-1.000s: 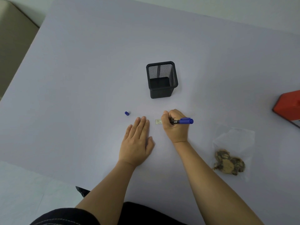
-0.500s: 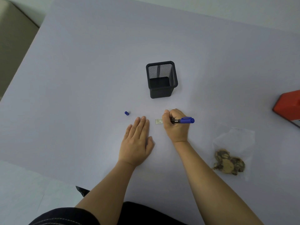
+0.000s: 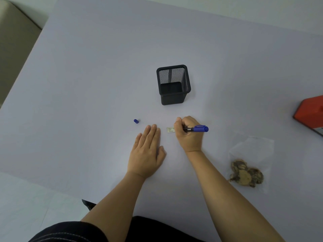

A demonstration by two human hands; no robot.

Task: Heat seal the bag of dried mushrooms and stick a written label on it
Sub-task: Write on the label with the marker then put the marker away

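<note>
A small pale label (image 3: 170, 129) with printed lines lies on the lavender table (image 3: 87, 84). My right hand (image 3: 188, 135) is closed around a blue marker (image 3: 197, 128), whose tip end is hidden by my fingers over the label's right part. My left hand (image 3: 148, 151) rests flat on the table just left of the label, fingers together, holding nothing. The marker's blue cap (image 3: 136, 121) lies apart to the left. A clear plastic bag (image 3: 251, 154) with dried mushrooms (image 3: 245, 173) in its near end lies at the right.
A black mesh pen holder (image 3: 173, 84) stands behind the label. A red device (image 3: 311, 116) sits at the right edge of the view, partly cut off. The table's near edge runs diagonally at the lower left.
My right hand with the marker has shifted very slightly over the label. The left hand, bag and cap have not moved.
</note>
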